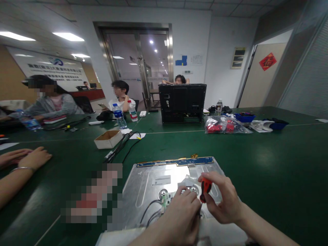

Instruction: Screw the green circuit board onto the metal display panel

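Observation:
In front of me lies a flat metal display panel [139, 186], with a long blue circuit strip [179, 162] along its far edge. My right hand [227, 200] is closed round the red and black handle of a screwdriver [205, 188] above the panel; its tip is hidden. Just left of it, my left hand [186, 206] is closed low over the panel, fingers curled, and whatever they hold is out of sight. Partly covered by this hand is a small green circuit board [167, 198], beside a round metal mount [162, 194]. Black cables [151, 205] run from the board.
A white open box [108, 140] and black cables [120, 147] lie beyond the panel, left. Farther back stand bottles [119, 116], a black monitor-like frame [182, 102] and a bag of red items [225, 125]. Another person's hands [36, 159] rest at left; other people sit around the table.

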The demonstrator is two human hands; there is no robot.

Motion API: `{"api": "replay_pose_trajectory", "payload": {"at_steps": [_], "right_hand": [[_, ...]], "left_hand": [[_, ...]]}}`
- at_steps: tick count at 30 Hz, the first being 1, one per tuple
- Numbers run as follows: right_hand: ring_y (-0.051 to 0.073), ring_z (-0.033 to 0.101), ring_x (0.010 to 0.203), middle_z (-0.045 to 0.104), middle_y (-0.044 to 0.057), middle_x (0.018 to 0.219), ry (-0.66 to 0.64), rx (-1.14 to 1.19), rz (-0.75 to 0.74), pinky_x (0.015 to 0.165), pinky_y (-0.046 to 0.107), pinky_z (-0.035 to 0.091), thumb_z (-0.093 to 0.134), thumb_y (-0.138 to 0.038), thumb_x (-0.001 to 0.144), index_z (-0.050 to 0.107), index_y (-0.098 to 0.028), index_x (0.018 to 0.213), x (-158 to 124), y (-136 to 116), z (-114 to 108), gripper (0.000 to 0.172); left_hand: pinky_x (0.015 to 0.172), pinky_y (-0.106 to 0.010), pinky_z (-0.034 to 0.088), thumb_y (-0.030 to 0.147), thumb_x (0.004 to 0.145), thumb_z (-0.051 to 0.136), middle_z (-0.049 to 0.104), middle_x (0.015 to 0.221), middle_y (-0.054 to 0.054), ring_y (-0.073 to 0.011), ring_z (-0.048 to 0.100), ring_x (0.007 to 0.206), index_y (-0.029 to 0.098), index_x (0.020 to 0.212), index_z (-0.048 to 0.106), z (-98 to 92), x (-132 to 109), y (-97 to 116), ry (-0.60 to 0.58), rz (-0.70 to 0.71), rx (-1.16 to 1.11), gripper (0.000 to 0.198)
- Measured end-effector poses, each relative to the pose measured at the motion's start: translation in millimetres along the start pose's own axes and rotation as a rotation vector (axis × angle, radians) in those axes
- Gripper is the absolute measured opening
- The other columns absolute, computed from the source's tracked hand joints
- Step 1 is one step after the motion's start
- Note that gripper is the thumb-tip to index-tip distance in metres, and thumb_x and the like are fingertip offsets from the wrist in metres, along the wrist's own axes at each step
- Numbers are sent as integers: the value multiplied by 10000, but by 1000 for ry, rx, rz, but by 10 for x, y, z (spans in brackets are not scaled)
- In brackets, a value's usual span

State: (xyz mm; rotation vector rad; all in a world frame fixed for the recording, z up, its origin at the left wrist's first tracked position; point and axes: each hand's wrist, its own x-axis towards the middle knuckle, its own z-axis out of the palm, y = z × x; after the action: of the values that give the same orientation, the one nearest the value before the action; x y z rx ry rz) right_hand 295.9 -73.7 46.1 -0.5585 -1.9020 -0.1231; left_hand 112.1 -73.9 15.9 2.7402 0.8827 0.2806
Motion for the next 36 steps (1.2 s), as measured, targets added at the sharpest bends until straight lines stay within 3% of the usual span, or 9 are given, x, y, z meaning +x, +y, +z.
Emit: {"api": "replay_pose_trajectory", "payload": {"at_steps": [8,16,24,28,36], "right_hand": [[173,682,641,697,27,810,-14,-57,-27,558,256,579,598,-172,948,521,-207,1412,-5,23,16,472],[196,689,654,717,31,820,2,9,4,564,285,578,507,-77,834,463,-183,1431,-7,-1,20,607],[159,659,636,672,0,779,9,-60,-23,567,246,553,579,-205,991,490,-208,1439,12,27,34,457],[160,638,598,670,1,764,19,-65,-25,530,251,533,551,-138,951,477,-188,1458,10,20,43,515],[199,691,666,699,39,819,12,-7,13,564,287,567,494,-99,864,489,-175,1363,14,-1,4,505]], "left_hand": [[1141,-480,351,225,819,605,718,1111,-116,-292,648,1083,168,964,654,-2,-6,10,18,-9,-10,163],[1110,-483,372,211,824,587,709,1046,-90,-274,642,1004,181,980,652,-5,-8,3,22,1,-17,172],[1113,-479,366,202,799,601,718,1041,-89,-269,645,991,182,905,617,28,-20,-4,70,-4,-21,109],[1102,-486,384,208,815,586,712,1103,-107,-287,637,1049,170,1043,656,9,-6,-5,33,11,-43,242],[1083,-497,394,224,833,575,701,1044,-102,-289,635,996,171,1025,669,0,-7,-1,8,13,-19,220]]}}
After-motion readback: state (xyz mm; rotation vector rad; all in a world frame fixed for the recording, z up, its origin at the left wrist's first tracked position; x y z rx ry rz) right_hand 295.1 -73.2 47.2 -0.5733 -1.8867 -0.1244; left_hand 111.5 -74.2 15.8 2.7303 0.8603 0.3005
